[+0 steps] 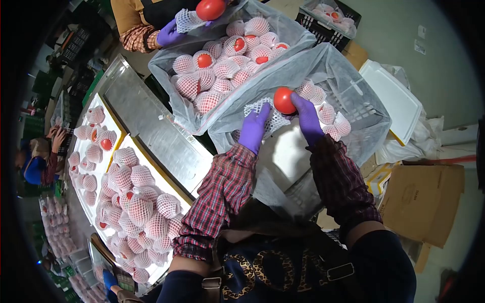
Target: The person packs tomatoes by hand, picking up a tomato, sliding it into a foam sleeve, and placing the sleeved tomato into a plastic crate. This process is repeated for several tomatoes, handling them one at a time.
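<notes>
My right hand (307, 115), in a purple glove, holds a bare red tomato (284, 100) over a crate lined with grey plastic (364, 96). Beside it my left hand (254, 129), also gloved, grips a white foam net (268, 117) that lies against the tomato's left side. Several netted tomatoes (327, 114) rest in the crate's far right part, next to a white sheet (285, 151). A second lined crate (166, 63) behind it is filled with netted tomatoes (222, 76).
Netted tomatoes (136, 202) are piled on white trays at the left, beside a metal table (151, 121). Across the far crate a co-worker's gloved hand (172, 33) holds a net near another tomato (210, 9). A cardboard box (422, 202) and a white foam lid (391, 96) are at the right.
</notes>
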A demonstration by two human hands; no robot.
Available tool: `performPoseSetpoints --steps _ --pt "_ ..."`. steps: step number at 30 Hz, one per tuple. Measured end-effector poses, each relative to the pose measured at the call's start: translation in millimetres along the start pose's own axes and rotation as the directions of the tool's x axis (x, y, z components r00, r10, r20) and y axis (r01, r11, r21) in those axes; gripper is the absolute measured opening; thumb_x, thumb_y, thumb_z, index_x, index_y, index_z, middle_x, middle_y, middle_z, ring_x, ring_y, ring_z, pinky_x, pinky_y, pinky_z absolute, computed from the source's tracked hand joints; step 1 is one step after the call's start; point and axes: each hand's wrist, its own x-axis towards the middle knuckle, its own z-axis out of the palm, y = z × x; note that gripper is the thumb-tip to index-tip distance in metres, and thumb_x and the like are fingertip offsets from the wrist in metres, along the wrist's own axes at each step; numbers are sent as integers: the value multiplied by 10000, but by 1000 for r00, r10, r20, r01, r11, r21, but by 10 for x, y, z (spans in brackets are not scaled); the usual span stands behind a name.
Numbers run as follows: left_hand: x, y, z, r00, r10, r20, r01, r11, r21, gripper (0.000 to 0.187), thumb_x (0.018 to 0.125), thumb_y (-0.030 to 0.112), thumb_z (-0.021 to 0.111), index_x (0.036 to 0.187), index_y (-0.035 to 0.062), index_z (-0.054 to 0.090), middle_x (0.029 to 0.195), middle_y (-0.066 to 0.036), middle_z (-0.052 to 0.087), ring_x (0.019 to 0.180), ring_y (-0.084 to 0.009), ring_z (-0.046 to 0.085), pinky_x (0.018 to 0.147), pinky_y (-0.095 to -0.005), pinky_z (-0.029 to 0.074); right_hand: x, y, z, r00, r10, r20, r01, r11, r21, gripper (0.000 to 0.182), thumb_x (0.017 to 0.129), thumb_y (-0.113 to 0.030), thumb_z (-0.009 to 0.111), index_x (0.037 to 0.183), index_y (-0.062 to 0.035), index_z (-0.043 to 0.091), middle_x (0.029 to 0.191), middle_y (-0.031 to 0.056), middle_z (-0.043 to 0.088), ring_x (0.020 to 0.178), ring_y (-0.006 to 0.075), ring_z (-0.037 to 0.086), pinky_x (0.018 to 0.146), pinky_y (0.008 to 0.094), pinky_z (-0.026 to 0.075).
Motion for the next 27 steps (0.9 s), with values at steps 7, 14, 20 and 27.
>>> performPoseSetpoints --steps 7,14,20,27 --pt "-158 200 113 997 -72 12 73 958 -277 614 843 393 536 1213 -76 392 1150 -163 498 1073 -201 475 900 -288 376 -6 56 74 976 -196 -91 172 960 -220 380 890 -321 474 988 33 570 718 42 558 642 100 488 611 247 405" --pt "-99 215 50 918 -145 370 368 665 -650 497 867 348 512 1158 -47 434 1118 -176 518 994 -273 546 853 -375 467 94 215 41 968 -163 -190 122 970 -211 325 891 -288 483 977 13 573 799 61 595 718 118 545 664 256 442" --pt "-251 458 106 801 -111 588 589 319 -742 531 866 370 500 1171 -54 408 1173 -230 477 1070 -334 502 939 -440 411 113 333 -37 946 -142 292 185 975 -127 359 799 -64 588 1131 6 470 1084 92 531 1011 180 510 897 302 405" --pt "-160 283 58 842 -69 535 492 504 -710 481 857 331 531 1171 -14 412 1154 -176 498 1023 -280 535 874 -390 463 -1 -4 96 923 -103 370 213 939 -271 356 807 -21 548 1154 -11 469 1108 86 542 1006 152 515 884 274 412"
